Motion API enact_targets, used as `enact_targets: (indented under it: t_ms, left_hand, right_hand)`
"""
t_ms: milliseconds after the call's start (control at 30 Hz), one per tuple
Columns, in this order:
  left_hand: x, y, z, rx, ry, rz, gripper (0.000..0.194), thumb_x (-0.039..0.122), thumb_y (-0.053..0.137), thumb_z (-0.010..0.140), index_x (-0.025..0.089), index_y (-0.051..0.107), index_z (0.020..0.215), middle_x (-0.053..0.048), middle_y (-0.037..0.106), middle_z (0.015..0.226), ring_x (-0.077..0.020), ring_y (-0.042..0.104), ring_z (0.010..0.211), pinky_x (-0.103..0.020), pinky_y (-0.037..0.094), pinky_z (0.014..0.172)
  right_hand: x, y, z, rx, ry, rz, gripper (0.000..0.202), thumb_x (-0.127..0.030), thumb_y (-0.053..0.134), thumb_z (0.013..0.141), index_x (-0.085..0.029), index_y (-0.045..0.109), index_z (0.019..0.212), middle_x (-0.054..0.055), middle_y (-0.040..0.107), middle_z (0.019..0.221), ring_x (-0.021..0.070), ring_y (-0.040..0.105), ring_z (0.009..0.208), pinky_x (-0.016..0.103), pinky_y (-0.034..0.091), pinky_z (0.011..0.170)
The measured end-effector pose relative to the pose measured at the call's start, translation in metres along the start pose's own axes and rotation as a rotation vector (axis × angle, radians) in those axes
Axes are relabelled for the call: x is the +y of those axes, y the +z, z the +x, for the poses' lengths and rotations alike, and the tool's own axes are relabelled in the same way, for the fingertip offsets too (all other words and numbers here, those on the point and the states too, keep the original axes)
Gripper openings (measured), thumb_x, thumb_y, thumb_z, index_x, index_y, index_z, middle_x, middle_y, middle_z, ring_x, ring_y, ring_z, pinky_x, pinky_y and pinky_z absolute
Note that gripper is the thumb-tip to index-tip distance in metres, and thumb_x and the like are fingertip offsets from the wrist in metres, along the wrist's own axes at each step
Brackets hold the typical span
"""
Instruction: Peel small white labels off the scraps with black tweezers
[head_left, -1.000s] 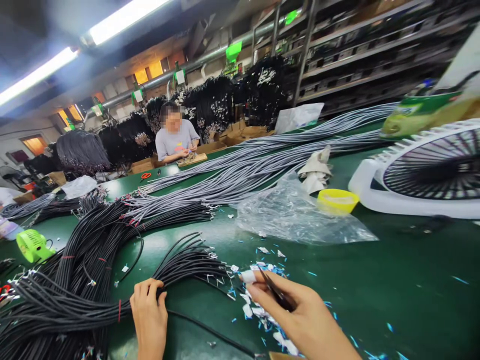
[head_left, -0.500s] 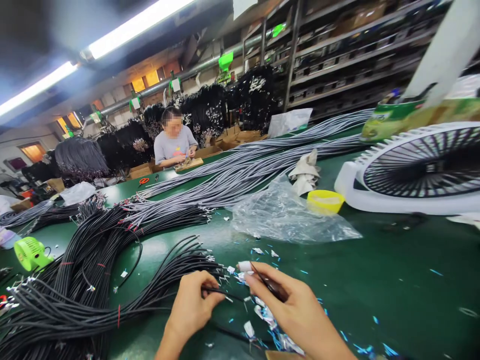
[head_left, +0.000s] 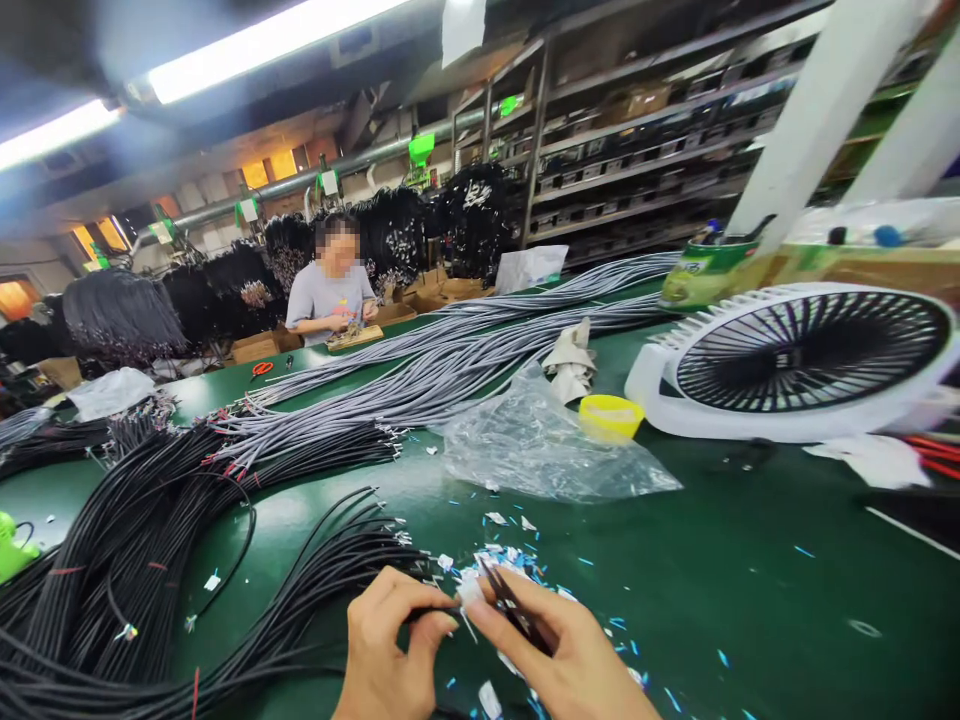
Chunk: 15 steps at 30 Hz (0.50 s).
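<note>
My left hand [head_left: 390,650] pinches the stripped end of one black cable [head_left: 431,611] near the bottom edge of the green table [head_left: 750,580]. My right hand [head_left: 562,655] is closed on dark tweezers [head_left: 504,600], whose tips meet the cable end between the two hands. One fingertip of the right hand is wrapped in white tape. A large bundle of black cables [head_left: 150,540] fans out to the left. Small white and blue scraps [head_left: 510,545] lie around and under my hands.
Long grey cables [head_left: 465,365] run toward the back. A clear plastic bag [head_left: 540,450], a yellow dish [head_left: 610,415], a crumpled cloth [head_left: 570,355] and a white fan [head_left: 802,360] lie right of centre. Another person [head_left: 330,285] sits working at the far end.
My left hand left the cable bundle, moved right and took one cable end, bringing it against the tweezers. The view has turned slightly to the right.
</note>
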<state>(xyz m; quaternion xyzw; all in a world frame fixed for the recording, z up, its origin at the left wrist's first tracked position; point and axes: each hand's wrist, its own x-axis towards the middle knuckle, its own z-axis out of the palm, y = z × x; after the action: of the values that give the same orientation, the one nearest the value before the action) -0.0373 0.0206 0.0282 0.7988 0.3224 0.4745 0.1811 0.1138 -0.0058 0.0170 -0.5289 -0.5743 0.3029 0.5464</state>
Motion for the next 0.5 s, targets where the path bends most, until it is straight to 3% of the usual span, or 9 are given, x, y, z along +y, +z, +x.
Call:
enact_targets:
  t_ms: [133,300,400,500]
  left_hand:
    - [0.0,0.006,-0.011,-0.022,0.012,0.143,0.023,0.015,0.044,0.091,0.016,0.066,0.082,-0.004,0.064,0.064,-0.0143,0.06,0.054,-0.022,0.044,0.05]
    - [0.001,0.014,-0.022,-0.142,0.053,0.167,0.016,0.011,0.052,0.084,0.018,0.066,0.081,-0.004,0.066,0.066,-0.0151,0.061,0.054,-0.021,0.044,0.048]
    - [0.005,0.015,-0.018,-0.051,-0.055,0.085,0.017,0.011,0.053,0.082,0.016,0.068,0.077,-0.003,0.062,0.06,-0.0126,0.055,0.047,-0.02,0.04,0.043]
    - [0.009,0.015,-0.01,0.137,-0.198,-0.018,0.017,0.013,0.056,0.081,0.017,0.07,0.074,-0.002,0.061,0.059,-0.0103,0.051,0.045,-0.018,0.039,0.043]
  right_hand:
    - [-0.004,-0.007,-0.006,0.022,-0.128,-0.134,0.037,-0.043,0.052,0.09,-0.021,0.056,0.06,-0.002,0.053,0.057,0.0151,0.05,0.051,0.024,0.043,0.049]
    - [-0.008,-0.013,-0.004,-0.061,-0.223,-0.257,0.041,-0.037,0.045,0.094,-0.021,0.051,0.057,-0.001,0.054,0.056,0.0146,0.051,0.05,0.023,0.043,0.047]
    - [-0.002,-0.016,-0.005,-0.055,-0.164,-0.237,0.033,-0.036,0.048,0.093,-0.021,0.059,0.065,0.0,0.062,0.061,0.016,0.059,0.055,0.023,0.048,0.052]
    - [0.009,-0.019,-0.008,-0.033,-0.119,-0.237,0.026,-0.035,0.051,0.092,-0.02,0.065,0.107,0.007,0.073,0.099,0.0201,0.069,0.087,0.023,0.054,0.076]
